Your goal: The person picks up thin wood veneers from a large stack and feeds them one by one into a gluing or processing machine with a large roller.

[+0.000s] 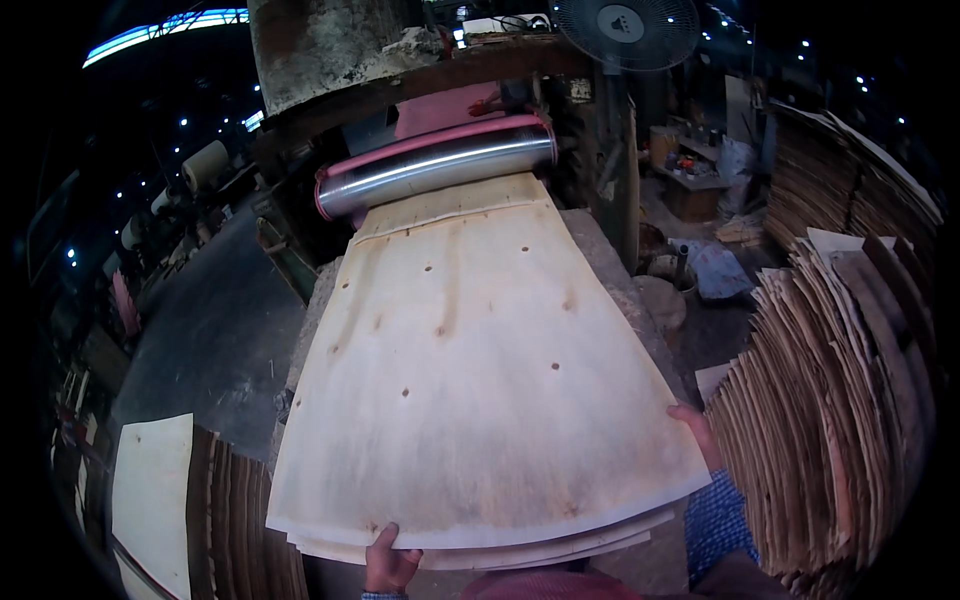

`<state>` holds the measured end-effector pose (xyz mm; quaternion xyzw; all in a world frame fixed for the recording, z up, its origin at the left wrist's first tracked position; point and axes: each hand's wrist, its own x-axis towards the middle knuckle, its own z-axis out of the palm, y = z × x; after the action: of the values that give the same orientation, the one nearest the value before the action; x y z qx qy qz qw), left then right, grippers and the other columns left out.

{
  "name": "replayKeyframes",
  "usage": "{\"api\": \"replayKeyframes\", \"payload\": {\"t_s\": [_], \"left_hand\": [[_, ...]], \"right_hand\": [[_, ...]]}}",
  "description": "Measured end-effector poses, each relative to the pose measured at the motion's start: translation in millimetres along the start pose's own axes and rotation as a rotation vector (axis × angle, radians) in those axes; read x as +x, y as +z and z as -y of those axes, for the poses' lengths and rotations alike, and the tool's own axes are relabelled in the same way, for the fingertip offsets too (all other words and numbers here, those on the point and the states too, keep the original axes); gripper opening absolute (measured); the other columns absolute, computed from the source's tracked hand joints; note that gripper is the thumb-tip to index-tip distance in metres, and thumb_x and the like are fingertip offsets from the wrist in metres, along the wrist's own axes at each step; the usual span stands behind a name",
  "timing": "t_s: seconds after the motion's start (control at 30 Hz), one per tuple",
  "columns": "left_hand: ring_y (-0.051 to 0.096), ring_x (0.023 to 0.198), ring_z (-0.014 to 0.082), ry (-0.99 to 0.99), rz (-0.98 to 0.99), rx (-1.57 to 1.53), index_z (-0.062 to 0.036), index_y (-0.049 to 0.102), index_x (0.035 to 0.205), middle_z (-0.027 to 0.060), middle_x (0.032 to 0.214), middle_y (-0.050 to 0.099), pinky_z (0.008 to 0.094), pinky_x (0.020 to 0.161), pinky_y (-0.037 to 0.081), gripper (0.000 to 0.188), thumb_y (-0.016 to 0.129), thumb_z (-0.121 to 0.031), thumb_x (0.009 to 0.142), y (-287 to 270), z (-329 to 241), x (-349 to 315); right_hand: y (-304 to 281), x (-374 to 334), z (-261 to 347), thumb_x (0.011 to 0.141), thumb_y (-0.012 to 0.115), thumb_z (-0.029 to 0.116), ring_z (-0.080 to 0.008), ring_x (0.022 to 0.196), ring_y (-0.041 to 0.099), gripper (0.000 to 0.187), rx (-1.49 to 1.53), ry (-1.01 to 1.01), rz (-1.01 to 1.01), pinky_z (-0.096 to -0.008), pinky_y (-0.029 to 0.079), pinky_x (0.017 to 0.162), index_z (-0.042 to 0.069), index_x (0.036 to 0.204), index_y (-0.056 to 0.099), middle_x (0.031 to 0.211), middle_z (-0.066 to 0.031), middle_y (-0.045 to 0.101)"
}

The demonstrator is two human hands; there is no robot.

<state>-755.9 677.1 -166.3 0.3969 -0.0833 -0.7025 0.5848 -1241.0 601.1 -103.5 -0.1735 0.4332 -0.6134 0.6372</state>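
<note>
A wide, pale wood veneer sheet with several dark knots lies before me, its far end close to a shiny metal roller edged in pink. More sheets show below its near edge. My left hand pinches the near edge left of the middle, thumb on top and fingers hidden underneath. At the right edge, near the corner, my right hand grips the sheet, with part of its fingers out of sight below. Another veneer sheet overlaps at the far end by the roller.
Tall stacks of brown veneer stand close on my right, and a lower veneer stack stands on my left. A round fan is above the machine at the right. Beyond lie a bucket and a plastic bag.
</note>
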Motion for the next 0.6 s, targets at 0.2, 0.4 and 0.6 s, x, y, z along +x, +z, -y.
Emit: {"api": "replayKeyframes", "payload": {"t_s": [0.2, 0.4, 0.6], "left_hand": [[0.052, 0.12, 0.0297, 0.129, -0.15, -0.025, -0.0099, 0.04, 0.137, 0.0134, 0.132, 0.052, 0.0441, 0.095, 0.049, 0.046, 0.049, -0.005, 0.092, 18.4, 2.1, -63.1], [0.062, 0.104, 0.0252, 0.185, -0.039, -0.213, -0.0036, 0.049, 0.122, 0.0115, 0.118, 0.06, 0.0404, 0.084, 0.056, 0.032, 0.05, -0.011, 0.091, 93.4, -46.2, -16.3], [0.065, 0.087, 0.0214, 0.236, 0.145, -0.291, -0.0041, 0.056, 0.101, 0.009, 0.097, 0.064, 0.0305, 0.069, 0.057, 0.012, 0.054, -0.007, 0.089, 106.3, -77.8, 73.3]], "right_hand": [[50.7, -42.8, 52.1, 0.083, 0.051, 0.024, -0.0237, 0.102, 0.061, 0.054, -0.103, -0.15, 0.159, -0.0329, 0.049, 0.09, -0.005, 0.129, 0.049, 0.113, -0.0179, 0.062], [61.0, 18.5, 59.2, 0.089, 0.049, 0.031, -0.0224, 0.104, 0.061, 0.05, 0.076, -0.167, 0.065, -0.0332, 0.05, 0.089, -0.002, 0.127, 0.051, 0.113, -0.0139, 0.063], [24.6, 83.3, -6.4, 0.095, 0.049, 0.03, -0.0246, 0.105, 0.061, 0.04, -0.599, -0.705, -0.108, -0.0351, 0.051, 0.086, 0.005, 0.125, 0.055, 0.111, -0.0117, 0.065]]}}
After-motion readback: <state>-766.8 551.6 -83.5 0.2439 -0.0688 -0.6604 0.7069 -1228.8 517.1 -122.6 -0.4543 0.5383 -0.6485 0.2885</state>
